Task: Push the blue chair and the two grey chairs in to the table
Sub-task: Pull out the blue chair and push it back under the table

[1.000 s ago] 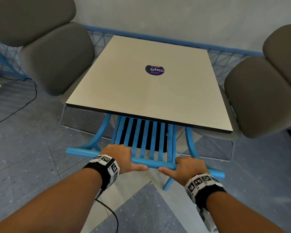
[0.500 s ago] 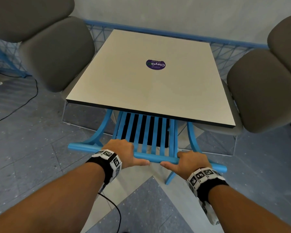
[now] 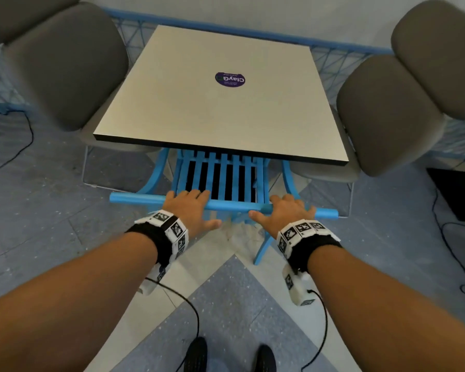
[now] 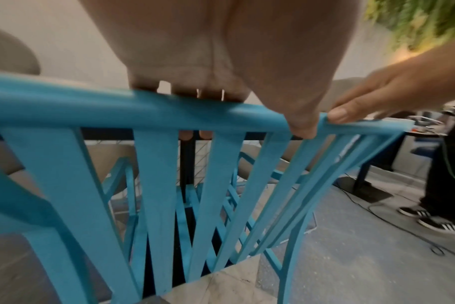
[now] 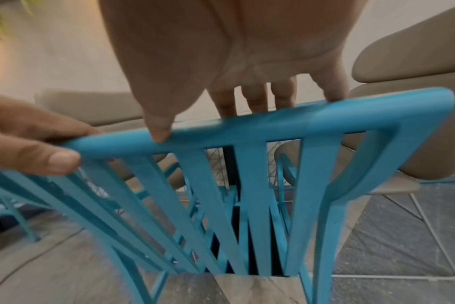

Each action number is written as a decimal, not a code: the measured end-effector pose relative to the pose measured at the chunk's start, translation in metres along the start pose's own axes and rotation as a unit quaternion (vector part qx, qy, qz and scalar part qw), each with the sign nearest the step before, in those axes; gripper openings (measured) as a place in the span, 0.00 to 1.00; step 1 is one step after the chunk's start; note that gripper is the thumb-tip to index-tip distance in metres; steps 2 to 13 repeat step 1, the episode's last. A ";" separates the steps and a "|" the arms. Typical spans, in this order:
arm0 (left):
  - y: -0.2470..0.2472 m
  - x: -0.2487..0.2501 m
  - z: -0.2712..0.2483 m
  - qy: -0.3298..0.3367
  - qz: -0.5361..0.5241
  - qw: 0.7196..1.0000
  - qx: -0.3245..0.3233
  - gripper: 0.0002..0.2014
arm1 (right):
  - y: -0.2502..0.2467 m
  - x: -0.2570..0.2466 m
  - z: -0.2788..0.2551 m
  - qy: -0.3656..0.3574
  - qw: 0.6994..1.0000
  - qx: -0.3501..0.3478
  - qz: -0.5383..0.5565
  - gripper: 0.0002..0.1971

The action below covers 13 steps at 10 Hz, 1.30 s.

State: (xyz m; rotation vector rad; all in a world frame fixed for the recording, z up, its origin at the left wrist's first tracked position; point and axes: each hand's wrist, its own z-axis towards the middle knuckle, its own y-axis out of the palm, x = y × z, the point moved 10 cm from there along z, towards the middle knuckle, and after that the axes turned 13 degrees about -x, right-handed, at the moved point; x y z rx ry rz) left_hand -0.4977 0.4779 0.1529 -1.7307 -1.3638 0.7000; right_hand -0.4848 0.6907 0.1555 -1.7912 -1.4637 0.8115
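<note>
The blue slatted chair (image 3: 226, 183) (image 4: 153, 185) (image 5: 247, 185) stands at the near edge of the square table (image 3: 226, 124), its seat under the top. My left hand (image 3: 188, 208) (image 4: 221, 51) hooks its fingers over the chair's top rail, with the tips showing beneath the rail. On the right part of the rail my right hand (image 3: 287, 210) (image 5: 234, 51) lays fairly straight fingers, thumb against the near face. One grey chair (image 3: 65, 63) is at the table's left side and the other grey chair (image 3: 387, 114) at its right.
A blue mesh fence (image 3: 253, 30) runs along the wall behind the table. Black cables (image 3: 24, 140) (image 3: 446, 237) lie on the floor on both sides. A black base (image 3: 457, 194) sits at the right. Another person's shoes (image 4: 442, 222) stand to the right.
The blue chair has slid further under the table with both hands on its rail. My thumbs have come away and the right fingers have straightened.
</note>
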 end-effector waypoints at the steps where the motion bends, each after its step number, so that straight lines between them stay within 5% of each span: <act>1: 0.016 0.003 -0.038 0.045 -0.003 0.999 0.026 0.40 | 0.007 -0.014 -0.027 -0.016 0.998 0.018 0.049 0.36; 13: 0.016 0.003 -0.038 0.045 -0.003 0.999 0.026 0.40 | 0.007 -0.014 -0.027 -0.016 0.998 0.018 0.049 0.36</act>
